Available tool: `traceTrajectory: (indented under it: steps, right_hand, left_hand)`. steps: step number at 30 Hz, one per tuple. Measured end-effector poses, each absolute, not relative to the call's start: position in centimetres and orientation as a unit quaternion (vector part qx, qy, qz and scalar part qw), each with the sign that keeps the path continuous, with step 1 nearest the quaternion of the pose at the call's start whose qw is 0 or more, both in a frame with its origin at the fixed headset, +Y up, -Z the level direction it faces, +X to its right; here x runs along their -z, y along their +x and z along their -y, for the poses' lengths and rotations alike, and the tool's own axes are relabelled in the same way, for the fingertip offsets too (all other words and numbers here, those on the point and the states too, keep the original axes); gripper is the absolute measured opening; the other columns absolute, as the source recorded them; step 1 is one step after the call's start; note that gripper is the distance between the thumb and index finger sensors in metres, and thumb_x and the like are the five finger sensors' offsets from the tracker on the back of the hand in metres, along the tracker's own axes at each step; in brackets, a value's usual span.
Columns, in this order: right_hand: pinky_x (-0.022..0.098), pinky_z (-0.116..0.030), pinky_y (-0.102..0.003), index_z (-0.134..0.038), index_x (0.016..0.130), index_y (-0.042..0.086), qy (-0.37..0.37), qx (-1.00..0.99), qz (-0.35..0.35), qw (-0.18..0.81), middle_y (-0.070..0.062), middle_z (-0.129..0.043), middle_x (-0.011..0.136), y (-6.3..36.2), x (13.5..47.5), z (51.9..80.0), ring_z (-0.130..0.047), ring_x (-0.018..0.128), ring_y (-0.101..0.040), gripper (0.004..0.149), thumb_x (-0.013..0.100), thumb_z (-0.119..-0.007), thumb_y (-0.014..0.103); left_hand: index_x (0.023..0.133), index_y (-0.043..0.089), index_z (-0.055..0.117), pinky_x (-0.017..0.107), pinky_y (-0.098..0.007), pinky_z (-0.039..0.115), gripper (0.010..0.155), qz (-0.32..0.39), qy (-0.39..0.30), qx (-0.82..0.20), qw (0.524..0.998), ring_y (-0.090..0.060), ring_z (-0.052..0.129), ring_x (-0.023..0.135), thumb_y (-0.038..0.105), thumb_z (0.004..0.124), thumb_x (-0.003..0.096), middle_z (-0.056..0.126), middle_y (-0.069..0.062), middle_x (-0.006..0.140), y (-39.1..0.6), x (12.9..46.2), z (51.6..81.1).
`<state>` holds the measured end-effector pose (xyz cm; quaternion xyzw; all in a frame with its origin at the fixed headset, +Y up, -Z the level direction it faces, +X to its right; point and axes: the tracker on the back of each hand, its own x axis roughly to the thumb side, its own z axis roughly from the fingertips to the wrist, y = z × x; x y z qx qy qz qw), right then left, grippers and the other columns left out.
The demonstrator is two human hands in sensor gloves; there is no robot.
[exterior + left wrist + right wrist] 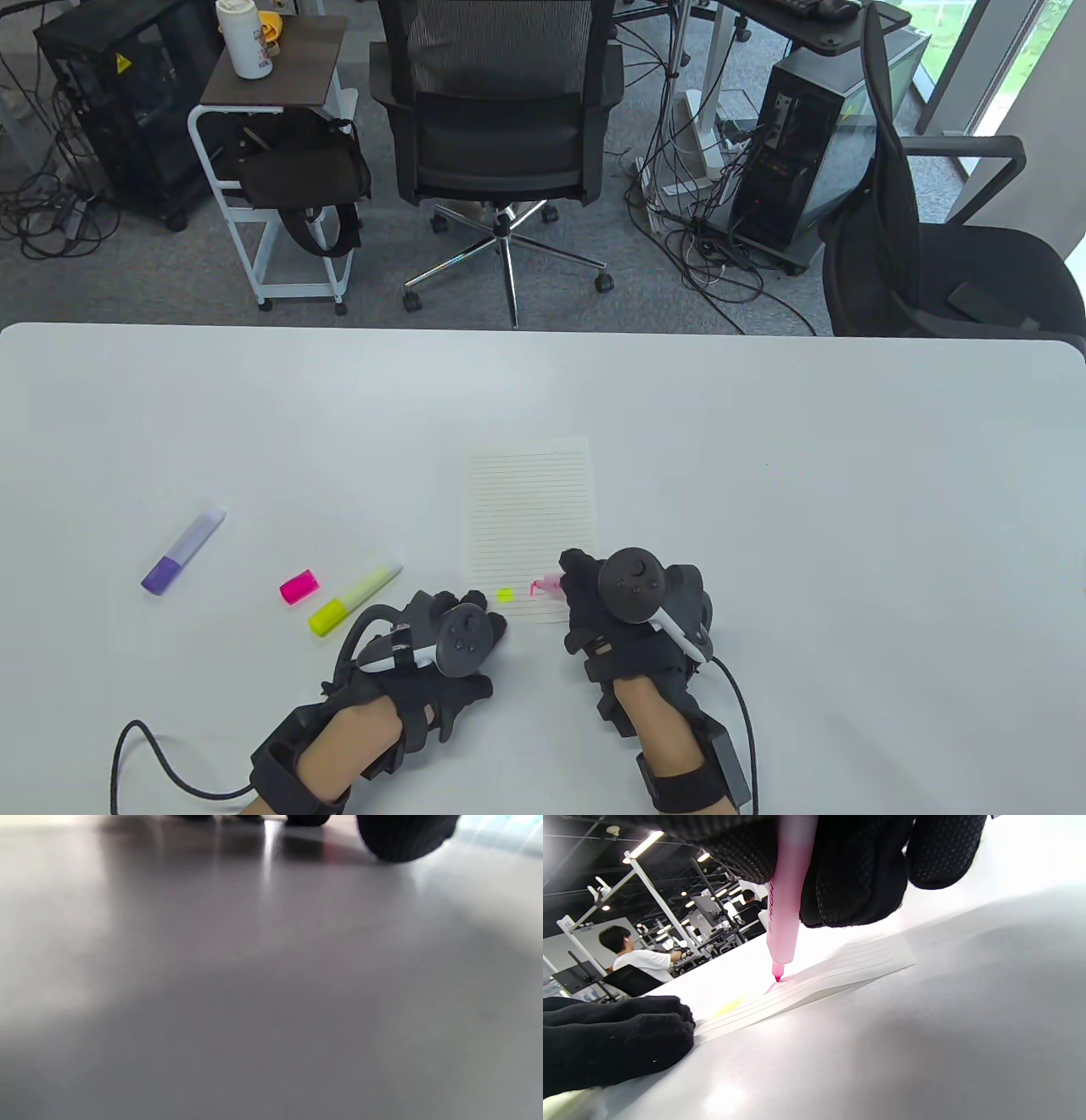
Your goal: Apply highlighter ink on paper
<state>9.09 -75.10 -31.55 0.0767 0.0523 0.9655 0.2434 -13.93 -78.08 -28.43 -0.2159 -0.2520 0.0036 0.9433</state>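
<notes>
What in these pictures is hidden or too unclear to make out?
- Pink highlighter: table view, body hidden under the right hand.
- Print on its barrel: right wrist view, cut off by the fingers.
- Left hand: left wrist view, blurred, only fingertips at the top edge.
- Pink mark: too small to read its shape.

Three highlighters: a pink one [782,921] between the right hand's fingers [848,878], a yellow one [354,598] and a purple one [182,550] left of the left hand's fingers [441,604]. One loose pink cap [299,586], one sheet of paper [528,509], seemingly two ink marks beside the fingertips.
</notes>
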Motion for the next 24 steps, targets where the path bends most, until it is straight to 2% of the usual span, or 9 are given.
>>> traceTrajectory:
  steps: [4, 9, 13, 18, 24]
  right_hand:
    - [0.065, -0.068, -0.06, -0.074, 0.099, 0.024, 0.083, -0.96, -0.073, 0.257, -0.013, -0.091, 0.082, 9.26, 31.51, 74.84, -0.093, 0.054, -0.032, 0.038, 0.062, -0.076, 0.034]
    - [0.066, -0.067, -0.06, -0.071, 0.101, 0.025, 0.077, -0.965, -0.047, 0.248, -0.013, -0.088, 0.085, 9.15, 31.58, 75.16, -0.093, 0.058, -0.032, 0.039, 0.063, -0.074, 0.035]
    - [0.065, -0.068, -0.06, -0.073, 0.099, 0.024, 0.084, -0.959, -0.077, 0.261, -0.013, -0.09, 0.082, 9.29, 31.55, 74.97, -0.093, 0.055, -0.032, 0.038, 0.063, -0.075, 0.035]
    - [0.066, -0.068, -0.06, -0.071, 0.101, 0.025, 0.077, -0.964, -0.05, 0.248, -0.013, -0.089, 0.085, 9.26, 31.55, 75.07, -0.093, 0.058, -0.032, 0.039, 0.063, -0.074, 0.035]
    - [0.065, -0.068, -0.06, -0.073, 0.1, 0.024, 0.085, -0.959, -0.075, 0.261, -0.013, -0.09, 0.083, 9.35, 31.52, 74.94, -0.093, 0.056, -0.032, 0.038, 0.063, -0.075, 0.035]
  left_hand:
    - [0.109, 0.032, 0.037, 0.074, -0.065, 0.043, 0.075, 0.252, -0.216, -0.004, 0.943, -0.04, 0.038, 0.107, 0.057, 0.068, 0.0454, 0.027, -0.002, 0.117, -13.93, 28.44, 78.07]
    - [0.109, 0.032, 0.037, 0.074, -0.065, 0.043, 0.075, 0.252, -0.216, -0.004, 0.943, -0.04, 0.038, 0.107, 0.057, 0.068, 0.0454, 0.027, -0.002, 0.117, -13.92, 28.43, 78.09]
    - [0.109, 0.032, 0.037, 0.074, -0.065, 0.043, 0.075, 0.253, -0.216, -0.004, 0.943, -0.04, 0.038, 0.107, 0.057, 0.068, 0.0454, 0.027, -0.002, 0.117, -13.93, 28.43, 78.1]
    - [0.109, 0.032, 0.037, 0.074, -0.065, 0.043, 0.075, 0.252, -0.216, -0.004, 0.943, -0.04, 0.038, 0.107, 0.057, 0.068, 0.0454, 0.027, -0.002, 0.117, -13.94, 28.42, 78.11]
    - [0.109, 0.032, 0.037, 0.074, -0.065, 0.043, 0.075, 0.253, -0.216, -0.004, 0.943, -0.04, 0.038, 0.107, 0.057, 0.068, 0.0454, 0.027, -0.002, 0.117, -13.95, 28.42, 78.11]
